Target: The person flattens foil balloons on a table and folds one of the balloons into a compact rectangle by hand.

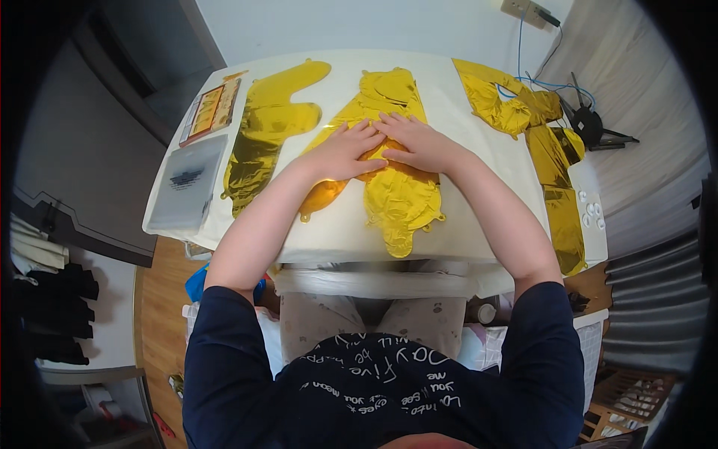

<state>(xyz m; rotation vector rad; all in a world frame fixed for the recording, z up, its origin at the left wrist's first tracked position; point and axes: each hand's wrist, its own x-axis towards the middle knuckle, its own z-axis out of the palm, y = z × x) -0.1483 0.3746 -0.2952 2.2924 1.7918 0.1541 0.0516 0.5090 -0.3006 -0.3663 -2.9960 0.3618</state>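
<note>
Both my hands lie flat near the middle of the table, pressing on a flat gold foil balloon (404, 198). My left hand (344, 153) has its fingers stretched out toward the right. Just beside it, my right hand (420, 142) is spread over the foil, its fingertips meeting the left ones. Neither hand grips anything. The balloon is wrinkled, with a rounded tab toward me and an orange-tinted lobe (323, 196) under my left wrist. Part of its middle is hidden by my hands. Left of it lies another gold foil balloon (273, 120), flat and shiny.
More gold foil (550, 153) runs along the table's right side. At the left are a framed card (213, 111) and a grey plastic sleeve (185, 183). A black router (587, 123) with blue cables stands at the right, near small white round pieces (591, 213). A white cloth (479, 194) covers the table.
</note>
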